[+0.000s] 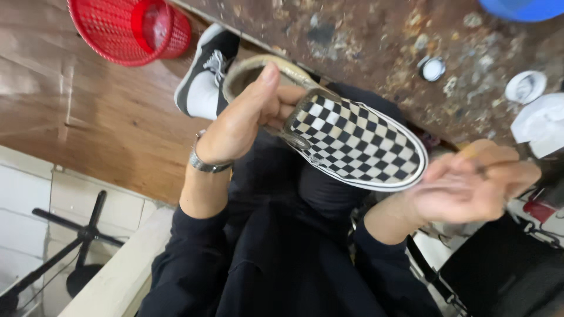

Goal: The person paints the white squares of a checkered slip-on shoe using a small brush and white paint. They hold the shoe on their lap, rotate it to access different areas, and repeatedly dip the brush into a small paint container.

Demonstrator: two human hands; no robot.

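A black-and-white checkered slip-on shoe (358, 141) is held up over the lap, the left hand (247, 117) gripped inside its heel opening. At its toe, right of it, a thin brush-like tool (499, 165) is pinched in the blurred right hand (470, 188). No fresh coating can be made out on the sole edge, so the work is judged barely begun.

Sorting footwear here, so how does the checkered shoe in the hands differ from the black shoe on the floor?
The checkered shoe is a laceless slip-on in black and cream squares; the black shoe is plain black with white laces. The checkered shoe is held up by the left hand, fingers inside its opening; the black shoe is on a foot, on the wooden floor. Both have pale soles.
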